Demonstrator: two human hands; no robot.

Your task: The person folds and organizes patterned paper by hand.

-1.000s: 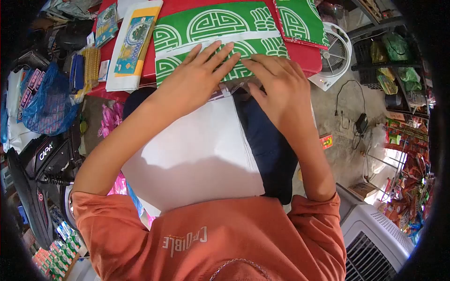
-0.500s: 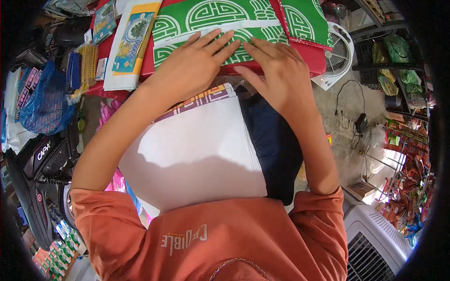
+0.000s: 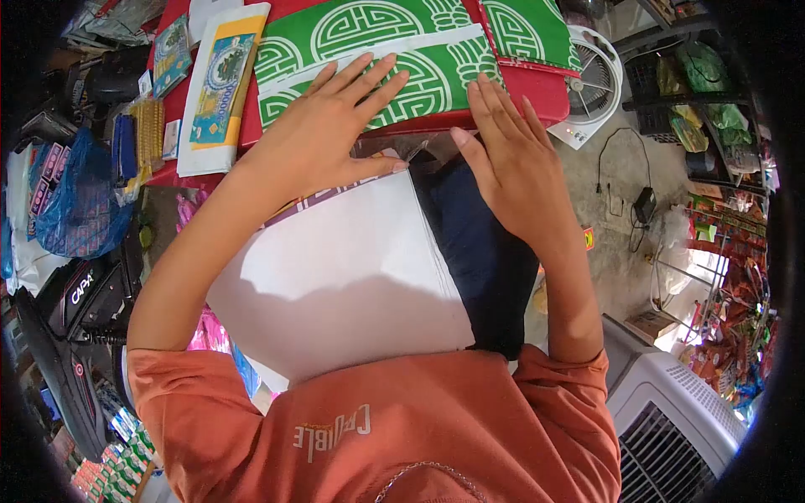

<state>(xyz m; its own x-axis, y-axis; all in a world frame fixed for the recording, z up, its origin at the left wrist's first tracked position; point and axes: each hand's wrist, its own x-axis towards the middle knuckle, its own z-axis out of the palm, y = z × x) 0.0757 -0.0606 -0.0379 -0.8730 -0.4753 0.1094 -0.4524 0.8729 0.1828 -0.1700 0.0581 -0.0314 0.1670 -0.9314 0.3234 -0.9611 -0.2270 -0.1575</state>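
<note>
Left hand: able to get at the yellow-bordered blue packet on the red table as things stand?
Probably yes. The left hand looks free, fingers spread over the green sheet, and the packet lies close by on its left, with nothing visible on top.

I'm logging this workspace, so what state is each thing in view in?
Left hand: open, palm down, fingers spread over the green paper.
Right hand: open, empty, fingertips at the green paper's right edge.
Green paper: folded, white strip showing, on the red table.
White sheets: stacked on the lap.
Blue bag: filled.
Fan: cannot tell whether running.
Black adapter: on the floor, cable loose.
</note>
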